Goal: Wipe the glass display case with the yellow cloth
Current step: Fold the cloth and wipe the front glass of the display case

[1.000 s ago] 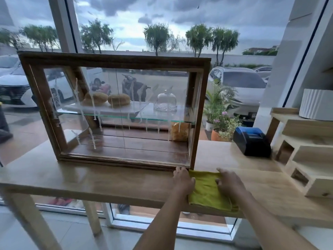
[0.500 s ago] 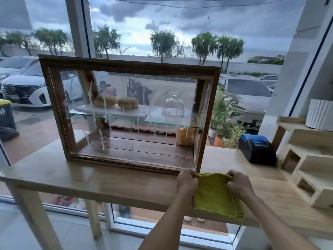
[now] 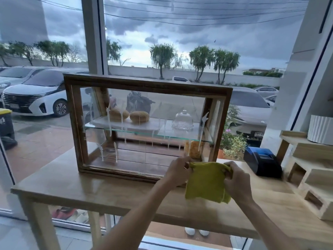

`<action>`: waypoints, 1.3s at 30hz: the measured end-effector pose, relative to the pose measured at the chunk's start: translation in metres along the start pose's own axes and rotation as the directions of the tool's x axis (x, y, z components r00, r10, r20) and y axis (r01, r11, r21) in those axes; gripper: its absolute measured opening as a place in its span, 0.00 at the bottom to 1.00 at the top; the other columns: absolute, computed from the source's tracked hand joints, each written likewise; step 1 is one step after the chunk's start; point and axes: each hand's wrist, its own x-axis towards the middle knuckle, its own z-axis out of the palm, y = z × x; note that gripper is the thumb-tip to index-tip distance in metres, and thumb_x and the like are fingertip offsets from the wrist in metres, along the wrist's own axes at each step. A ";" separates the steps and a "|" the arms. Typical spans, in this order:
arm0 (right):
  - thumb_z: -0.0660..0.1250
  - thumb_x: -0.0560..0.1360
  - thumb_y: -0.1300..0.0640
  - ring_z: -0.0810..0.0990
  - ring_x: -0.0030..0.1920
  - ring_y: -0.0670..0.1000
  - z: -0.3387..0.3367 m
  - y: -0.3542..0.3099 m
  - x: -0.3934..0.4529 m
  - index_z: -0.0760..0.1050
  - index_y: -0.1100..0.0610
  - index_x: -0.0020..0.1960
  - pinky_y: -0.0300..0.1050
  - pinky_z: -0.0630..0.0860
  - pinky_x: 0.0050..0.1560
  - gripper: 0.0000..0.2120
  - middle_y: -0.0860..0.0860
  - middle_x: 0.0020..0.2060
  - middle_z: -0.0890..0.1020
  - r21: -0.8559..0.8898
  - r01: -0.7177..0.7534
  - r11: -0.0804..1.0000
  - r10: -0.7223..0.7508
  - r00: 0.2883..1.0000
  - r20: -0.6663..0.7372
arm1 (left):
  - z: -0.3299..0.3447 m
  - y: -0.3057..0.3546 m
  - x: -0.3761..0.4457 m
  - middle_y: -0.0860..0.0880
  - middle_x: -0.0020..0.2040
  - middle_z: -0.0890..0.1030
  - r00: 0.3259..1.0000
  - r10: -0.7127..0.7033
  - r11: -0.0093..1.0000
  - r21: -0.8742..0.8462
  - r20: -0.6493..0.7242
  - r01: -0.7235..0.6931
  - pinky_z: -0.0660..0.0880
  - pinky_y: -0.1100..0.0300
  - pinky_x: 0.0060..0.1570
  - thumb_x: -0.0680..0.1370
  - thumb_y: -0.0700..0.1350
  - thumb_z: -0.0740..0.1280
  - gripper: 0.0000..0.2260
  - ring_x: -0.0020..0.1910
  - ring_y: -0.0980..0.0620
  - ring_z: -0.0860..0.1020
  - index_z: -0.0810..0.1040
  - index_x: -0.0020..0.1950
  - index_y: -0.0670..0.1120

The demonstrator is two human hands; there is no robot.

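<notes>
- The yellow cloth is held up by its top corners, just above the surface.
- It is pinched by the left hand and the right hand.
- White drips are seen on the glass display case, just behind the cloth.

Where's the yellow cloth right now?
The yellow cloth hangs between the left hand and right hand, lower right of centre, before the display case's bottom right corner.

cloth: yellow; case frame: dark brown; drips: white; printer: blue-black
</notes>
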 end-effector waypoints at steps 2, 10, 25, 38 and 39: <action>0.68 0.68 0.76 0.75 0.35 0.52 -0.003 -0.014 0.007 0.79 0.62 0.48 0.43 0.72 0.39 0.13 0.56 0.37 0.82 0.004 0.055 0.998 -0.054 0.995 -0.089 | -0.021 0.007 0.000 0.46 0.43 0.82 0.998 0.061 0.998 0.025 0.001 -0.061 0.75 0.58 0.42 0.74 0.38 0.66 0.09 0.43 0.48 0.80 0.82 0.51 0.45; 0.73 0.72 0.60 0.77 0.38 0.56 -0.006 -0.085 0.064 0.82 0.59 0.52 0.47 0.74 0.37 0.09 0.58 0.41 0.80 0.000 0.044 0.999 -0.038 0.867 -0.496 | -0.091 0.050 0.025 0.53 0.38 0.79 0.953 0.251 0.968 0.014 -0.170 -0.252 0.72 0.71 0.38 0.75 0.37 0.66 0.07 0.36 0.57 0.77 0.82 0.48 0.45; 0.66 0.78 0.61 0.79 0.53 0.53 0.022 -0.115 0.120 0.69 0.61 0.65 0.42 0.73 0.53 0.17 0.56 0.56 0.80 0.208 0.158 0.965 -0.002 0.800 -0.599 | -0.106 0.072 0.070 0.48 0.42 0.84 0.858 0.420 0.905 0.075 -0.296 -0.418 0.78 0.68 0.42 0.72 0.39 0.73 0.06 0.36 0.57 0.80 0.83 0.49 0.42; 0.61 0.78 0.63 0.61 0.72 0.62 0.066 -0.085 0.126 0.61 0.63 0.71 0.47 0.49 0.76 0.23 0.65 0.71 0.63 -0.209 0.266 0.941 -0.339 0.749 -0.570 | -0.170 0.083 0.113 0.44 0.56 0.79 0.625 0.734 0.647 0.554 -0.267 -0.523 0.75 0.51 0.55 0.69 0.44 0.74 0.17 0.56 0.45 0.76 0.78 0.57 0.42; 0.60 0.79 0.62 0.60 0.73 0.62 0.066 -0.083 0.128 0.59 0.63 0.72 0.47 0.47 0.77 0.23 0.65 0.72 0.63 -0.215 0.273 0.938 -0.347 0.759 -0.551 | -0.174 0.083 0.119 0.43 0.58 0.77 0.638 0.739 0.618 0.594 -0.216 -0.515 0.73 0.48 0.58 0.69 0.46 0.75 0.21 0.58 0.44 0.75 0.77 0.59 0.42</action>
